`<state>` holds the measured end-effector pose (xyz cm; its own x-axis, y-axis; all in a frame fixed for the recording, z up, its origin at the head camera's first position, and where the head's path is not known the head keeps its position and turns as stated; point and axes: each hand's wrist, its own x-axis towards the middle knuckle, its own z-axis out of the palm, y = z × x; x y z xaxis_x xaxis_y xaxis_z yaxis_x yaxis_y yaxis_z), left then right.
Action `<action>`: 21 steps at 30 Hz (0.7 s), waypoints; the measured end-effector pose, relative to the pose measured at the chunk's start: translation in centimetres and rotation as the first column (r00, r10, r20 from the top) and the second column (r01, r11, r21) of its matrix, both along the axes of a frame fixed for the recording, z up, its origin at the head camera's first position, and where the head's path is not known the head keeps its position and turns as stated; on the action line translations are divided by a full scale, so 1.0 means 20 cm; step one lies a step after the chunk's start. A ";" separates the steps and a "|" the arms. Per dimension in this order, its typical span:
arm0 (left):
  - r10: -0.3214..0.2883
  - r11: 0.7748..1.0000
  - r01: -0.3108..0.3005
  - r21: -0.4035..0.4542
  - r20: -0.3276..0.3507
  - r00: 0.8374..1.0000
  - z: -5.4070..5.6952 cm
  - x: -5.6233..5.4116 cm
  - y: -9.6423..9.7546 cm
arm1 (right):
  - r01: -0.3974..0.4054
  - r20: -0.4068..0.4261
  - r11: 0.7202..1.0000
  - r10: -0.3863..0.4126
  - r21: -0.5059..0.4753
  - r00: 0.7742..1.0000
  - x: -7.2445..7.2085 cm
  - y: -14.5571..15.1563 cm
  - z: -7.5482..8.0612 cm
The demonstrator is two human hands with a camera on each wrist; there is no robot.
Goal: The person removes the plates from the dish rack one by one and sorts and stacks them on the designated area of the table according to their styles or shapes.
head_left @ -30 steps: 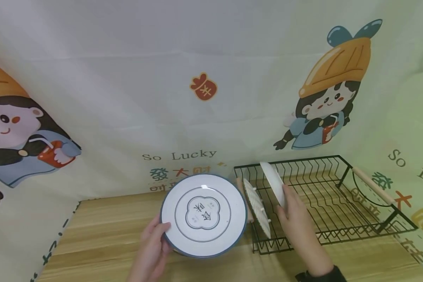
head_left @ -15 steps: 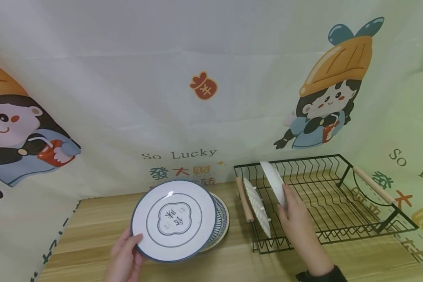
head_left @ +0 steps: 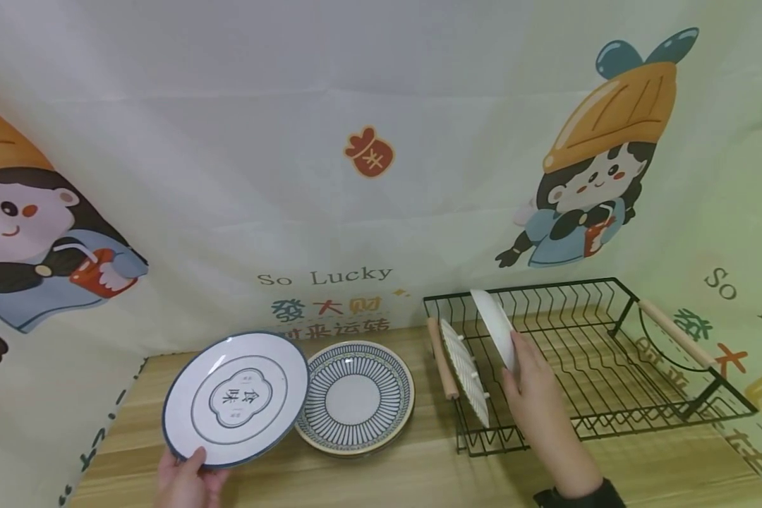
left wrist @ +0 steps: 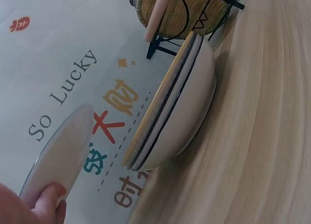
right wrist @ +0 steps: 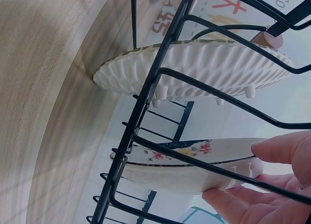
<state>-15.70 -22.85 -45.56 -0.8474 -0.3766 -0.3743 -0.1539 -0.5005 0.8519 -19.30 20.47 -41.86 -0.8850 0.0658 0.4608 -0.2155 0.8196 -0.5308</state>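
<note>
My left hand grips the near rim of a white plate with a blue edge and a printed flower-shaped centre, thumb on top. In the left wrist view that plate is raised and tilted, apart from the stack. Beside it on the table sits a stack topped by a patterned plate with radiating dark stripes. My right hand pinches the rim of a white dish standing on edge in the dish rack. The right wrist view shows coloured flowers on this dish.
The black wire dish rack with wooden handles stands at the right. A ribbed white plate with small feet leans upright at its left end. A printed cloth hangs behind the wooden table.
The left hand has carried the blue-edged plate leftward and slightly down, uncovering the patterned plate stack. My right hand keeps its hold on the dish in the rack.
</note>
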 end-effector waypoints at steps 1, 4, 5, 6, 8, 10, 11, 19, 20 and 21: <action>0.037 0.999 -0.037 -0.001 -0.005 0.999 -0.01 0.00 0.00 | 0.001 0.001 1.000 -0.001 0.000 1.000 0.00 0.00 0.00; 0.143 0.989 -0.143 0.030 -0.011 0.990 -0.04 -0.01 -0.01 | 0.006 0.007 1.000 -0.006 0.001 1.000 0.00 0.00 0.00; 0.176 0.983 -0.175 0.045 -0.011 0.984 -0.04 -0.01 -0.01 | 0.008 0.009 1.000 -0.008 0.002 1.000 0.00 0.00 0.00; 0.205 0.977 -0.204 0.061 -0.007 0.979 -0.05 -0.02 -0.01 | 0.009 0.009 1.000 -0.009 0.003 1.000 0.00 0.00 0.00; 0.265 0.959 -0.263 0.103 -0.005 0.964 -0.07 -0.03 -0.02 | 0.011 0.011 1.000 -0.011 0.003 1.000 0.00 0.00 0.00; 0.309 0.943 -0.308 0.125 0.009 0.951 -0.08 -0.04 -0.03 | 0.012 0.010 1.000 -0.012 0.003 1.000 0.00 0.00 0.00; 0.333 0.934 -0.330 0.140 0.005 0.943 -0.13 -0.06 -0.06 | 0.012 0.006 1.000 -0.012 0.004 1.000 0.00 0.00 0.00; 0.353 0.931 -0.359 0.069 0.081 0.932 -0.15 -0.09 -0.04 | 0.008 -0.006 1.000 -0.008 0.006 1.000 0.00 0.00 0.00; 0.351 0.932 -0.357 0.063 0.085 0.932 -0.15 -0.09 -0.04 | 0.007 -0.010 1.000 -0.007 0.008 1.000 0.00 0.00 0.00; 0.351 0.933 -0.356 0.057 0.089 0.932 -0.16 -0.09 -0.04 | 0.007 -0.011 1.000 -0.007 0.010 1.000 0.00 0.00 -0.01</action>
<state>-17.56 -23.57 -48.67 -0.6324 -0.6165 -0.4690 -0.0186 -0.5933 0.8048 -19.36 20.47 -41.97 -0.8792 0.0674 0.4716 -0.2157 0.8264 -0.5202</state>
